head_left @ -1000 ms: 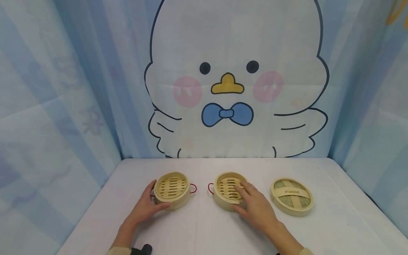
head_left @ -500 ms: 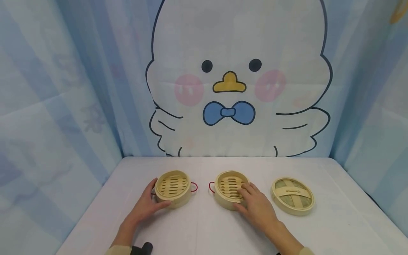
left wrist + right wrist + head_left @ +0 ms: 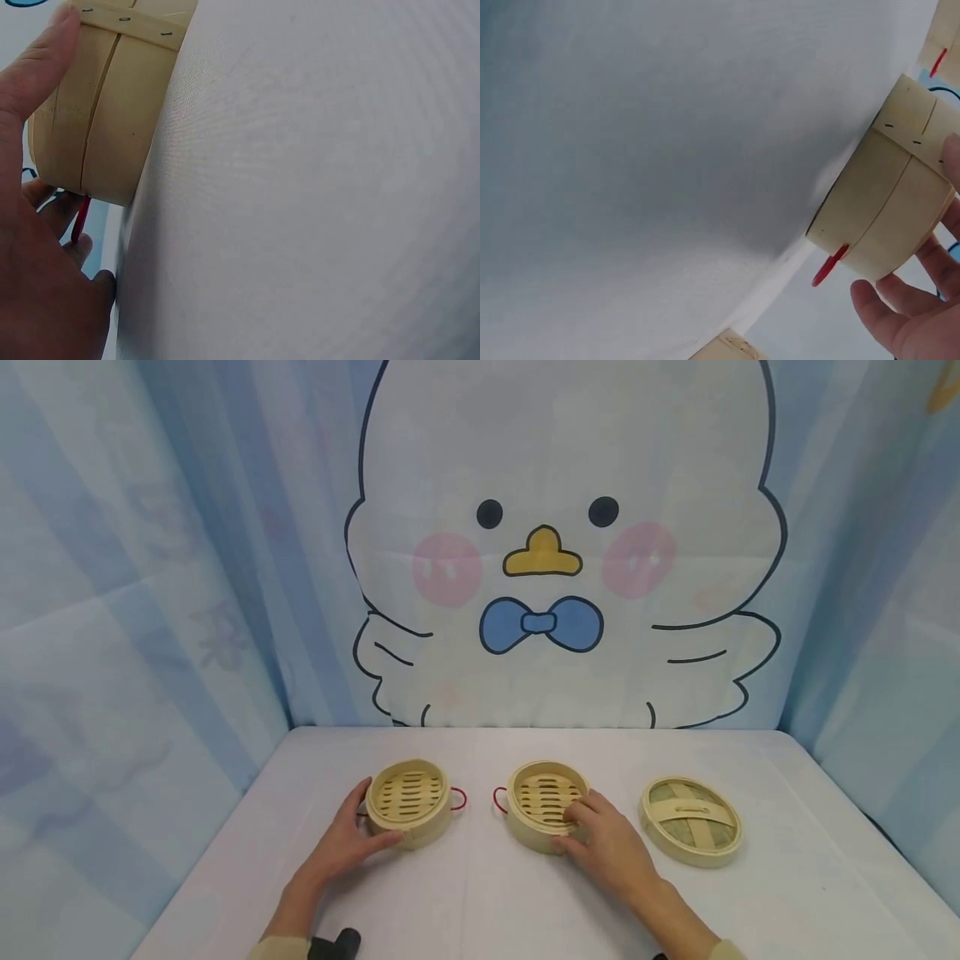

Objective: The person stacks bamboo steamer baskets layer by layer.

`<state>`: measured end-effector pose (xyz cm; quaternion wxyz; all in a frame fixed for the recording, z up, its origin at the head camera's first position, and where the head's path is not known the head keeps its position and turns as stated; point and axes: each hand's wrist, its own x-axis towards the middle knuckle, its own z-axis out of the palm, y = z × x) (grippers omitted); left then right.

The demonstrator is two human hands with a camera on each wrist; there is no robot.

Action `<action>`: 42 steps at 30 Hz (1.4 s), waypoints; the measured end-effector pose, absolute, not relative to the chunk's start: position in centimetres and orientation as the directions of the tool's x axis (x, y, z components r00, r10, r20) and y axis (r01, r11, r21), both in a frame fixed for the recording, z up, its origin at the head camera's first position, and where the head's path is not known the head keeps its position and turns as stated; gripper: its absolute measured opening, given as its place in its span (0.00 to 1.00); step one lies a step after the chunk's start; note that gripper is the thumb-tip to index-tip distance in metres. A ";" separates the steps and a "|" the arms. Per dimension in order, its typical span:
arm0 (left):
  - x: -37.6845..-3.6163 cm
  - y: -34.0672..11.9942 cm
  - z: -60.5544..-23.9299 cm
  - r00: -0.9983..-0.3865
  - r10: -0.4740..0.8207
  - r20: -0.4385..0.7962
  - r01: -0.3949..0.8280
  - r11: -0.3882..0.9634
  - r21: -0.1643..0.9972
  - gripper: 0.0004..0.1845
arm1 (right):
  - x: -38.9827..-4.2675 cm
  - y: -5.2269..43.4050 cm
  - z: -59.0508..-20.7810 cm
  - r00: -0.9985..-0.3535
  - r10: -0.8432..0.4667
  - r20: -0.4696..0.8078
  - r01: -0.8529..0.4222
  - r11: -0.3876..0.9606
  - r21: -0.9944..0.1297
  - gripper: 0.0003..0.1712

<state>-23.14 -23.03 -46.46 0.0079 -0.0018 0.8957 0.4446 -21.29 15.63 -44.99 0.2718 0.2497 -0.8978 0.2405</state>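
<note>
- The left hand (image 3: 341, 847) lies at the near left of the white worktop (image 3: 480, 902). Its grip is clamped on the left steamer basket (image 3: 407, 802): the thumb runs along the near wall, and the fingers curl round the left side.
- In the left wrist view, the thumb (image 3: 34, 71) presses flat against the basket's pale bamboo wall (image 3: 97, 112), and the other fingers curl round its far side beside a red loop handle (image 3: 79, 217).
- The left steamer basket stands upright on the worktop, left of centre, open at the top with a slatted floor showing. A red loop handle (image 3: 459, 798) juts from its right side.
- The middle steamer basket (image 3: 543, 802) stands just right of it, the two apart, with its own red loop handle (image 3: 498, 799) facing left.
- The right hand (image 3: 611, 852) has its grip clamped on the middle basket at the near right rim. The fingers curl over the rim onto the slats, and the thumb is on the near wall.
- The right wrist view shows that basket's wall (image 3: 885, 217), a red handle (image 3: 829, 266), and fingertips (image 3: 900, 307) touching its side.
- A bamboo lid (image 3: 690, 820) with crossed strips lies flat on the worktop at the far right, apart from the right hand.
- A curtain printed with a cartoon chick (image 3: 555, 552) hangs behind.
</note>
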 end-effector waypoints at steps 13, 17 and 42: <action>-23.1 -23.1 -46.4 -1.000 0.027 -0.011 0.008 0.615 0.788 0.64 | -21.9 16.2 -45.3 -0.630 -0.347 0.695 -0.689 0.663 -0.294 0.21; -23.1 -23.2 -46.4 -0.999 0.035 -0.007 0.016 0.614 0.789 0.63 | -21.8 16.2 -45.2 -0.644 -0.319 0.696 -0.680 0.655 -0.330 0.20; -23.2 -23.1 -46.6 -1.000 0.019 -0.017 -0.002 0.608 0.794 0.64 | -22.1 16.0 -43.8 -0.723 -0.176 0.668 -0.628 0.570 -0.529 0.21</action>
